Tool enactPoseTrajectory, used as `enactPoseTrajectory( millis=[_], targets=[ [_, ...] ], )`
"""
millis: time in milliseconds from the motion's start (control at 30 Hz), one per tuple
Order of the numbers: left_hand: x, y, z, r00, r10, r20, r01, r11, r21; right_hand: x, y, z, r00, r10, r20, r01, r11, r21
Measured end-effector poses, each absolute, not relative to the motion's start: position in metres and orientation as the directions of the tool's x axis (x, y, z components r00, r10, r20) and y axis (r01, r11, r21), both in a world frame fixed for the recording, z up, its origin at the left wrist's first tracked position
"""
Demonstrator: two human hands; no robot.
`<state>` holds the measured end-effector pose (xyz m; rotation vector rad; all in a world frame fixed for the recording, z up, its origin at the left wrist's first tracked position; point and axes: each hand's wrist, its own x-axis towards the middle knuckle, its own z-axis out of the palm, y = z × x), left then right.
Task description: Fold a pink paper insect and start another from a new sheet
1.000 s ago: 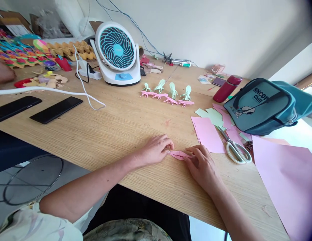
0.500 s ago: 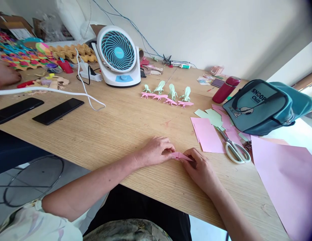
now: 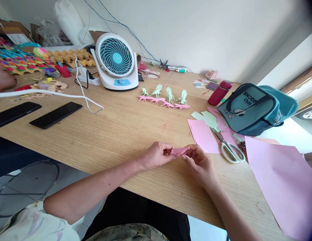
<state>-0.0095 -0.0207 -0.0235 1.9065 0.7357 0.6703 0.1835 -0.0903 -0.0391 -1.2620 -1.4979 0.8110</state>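
Between my two hands is a small folded piece of pink paper (image 3: pixel 179 151). My left hand (image 3: pixel 159 154) pinches its left end between thumb and fingers. At the other end, my right hand (image 3: pixel 198 160) grips the paper with thumb and fingertips. Part of the folds is hidden by my fingers. Farther back on the table stand several folded pink paper figures (image 3: pixel 156 100) in a row, with several light green paper figures (image 3: pixel 169 95) just behind them.
To the right lie a stack of pink sheets (image 3: pixel 203 135), scissors (image 3: pixel 231 150), green paper pieces (image 3: pixel 208 118) and a large pink sheet (image 3: pixel 276 180). A red bottle (image 3: pixel 220 93) and teal bag (image 3: pixel 248 108) stand behind. Two phones (image 3: pixel 56 114), a fan (image 3: pixel 117 62) and another person's hand (image 3: pixel 3 79) are leftward.
My hands have turned the folded pink paper and raised it slightly; more of its face shows. My right fingers have shifted along its end. The camera view has moved a little.
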Motion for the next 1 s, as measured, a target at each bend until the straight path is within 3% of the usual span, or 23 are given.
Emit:
enactPoseTrajectory(
  millis=[133, 267, 433, 533, 733, 1000],
  targets=[
    [-0.001, -0.02, -0.022, 0.643, 0.762, 0.073, 0.03, -0.12, 0.992, 0.181, -0.087, -0.04, -0.045, 0.977, 0.21, 0.207, 0.214, -0.955],
    [0.012, -0.026, -0.015, 0.657, 0.752, -0.064, -0.156, 0.218, 0.963, 0.18, -0.087, -0.038, -0.098, 0.972, 0.216, 0.148, 0.229, -0.962],
    [0.023, -0.025, -0.009, 0.718, 0.658, -0.226, -0.135, 0.452, 0.882, 0.184, -0.087, -0.04, -0.046, 0.971, 0.236, 0.203, 0.241, -0.949],
    [0.024, -0.018, -0.007, 0.726, 0.657, -0.203, -0.079, 0.373, 0.924, 0.183, -0.089, -0.037, -0.048, 0.975, 0.219, 0.237, 0.224, -0.945],
    [0.024, -0.003, -0.013, 0.703, 0.71, 0.04, -0.041, -0.015, 0.999, 0.177, -0.092, -0.027, -0.033, 0.989, 0.143, 0.474, 0.141, -0.869],
    [0.023, -0.008, -0.024, 0.693, 0.72, 0.035, -0.24, 0.185, 0.953, 0.176, -0.089, -0.029, -0.012, 0.995, 0.097, 0.416, 0.093, -0.905]
  ],
)
